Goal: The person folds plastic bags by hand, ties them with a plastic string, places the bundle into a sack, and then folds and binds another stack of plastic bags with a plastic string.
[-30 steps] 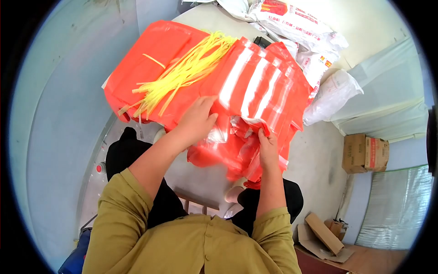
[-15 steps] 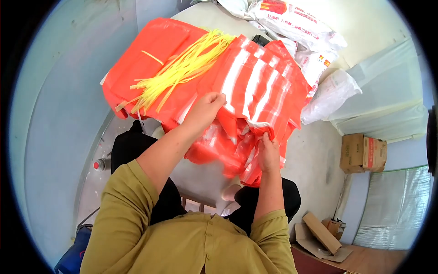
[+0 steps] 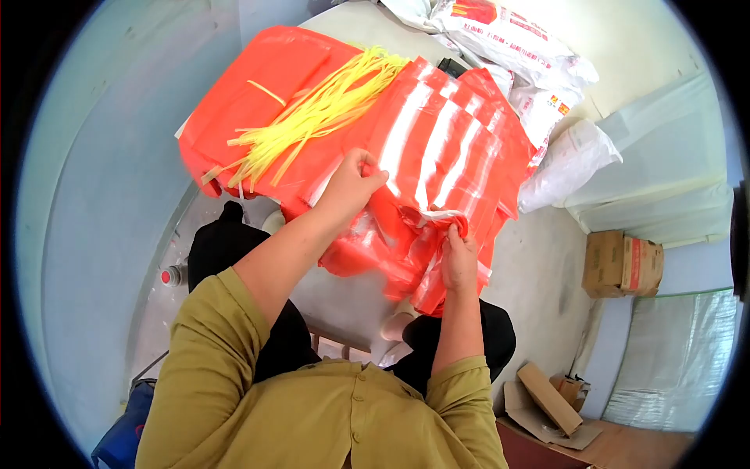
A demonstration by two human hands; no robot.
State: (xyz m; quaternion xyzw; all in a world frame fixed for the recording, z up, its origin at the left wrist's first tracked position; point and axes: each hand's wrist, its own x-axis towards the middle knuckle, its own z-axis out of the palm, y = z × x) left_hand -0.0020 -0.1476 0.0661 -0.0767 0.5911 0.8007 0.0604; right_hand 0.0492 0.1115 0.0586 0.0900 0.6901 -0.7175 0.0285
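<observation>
A stack of red plastic sheets with white stripes (image 3: 437, 141) lies fanned out in front of me, its near part crumpled and hanging over my lap. My left hand (image 3: 355, 184) is at the stack's left side, thumb and curled index finger closing on the striped plastic; the exact grip is partly hidden. Lower right, my right hand (image 3: 459, 258) pinches a gathered, white-edged fold of the same red plastic. Beyond my left hand, a bundle of yellow strips (image 3: 320, 121) rests on a folded red plastic pile (image 3: 258, 78). One loose yellow strip (image 3: 266, 93) lies apart from the bundle.
White printed sacks (image 3: 508, 39) and a white plastic bag (image 3: 570, 164) sit at the back right. Cardboard boxes (image 3: 605, 262) stand against the right wall, with flattened cardboard (image 3: 547, 406) lower down. A red-capped bottle (image 3: 170, 276) is on the floor at left, near a blue bag (image 3: 129, 426).
My left hand has shifted slightly, its index finger more curled. My right hand keeps its hold on the fold. The whole view has moved a little.
</observation>
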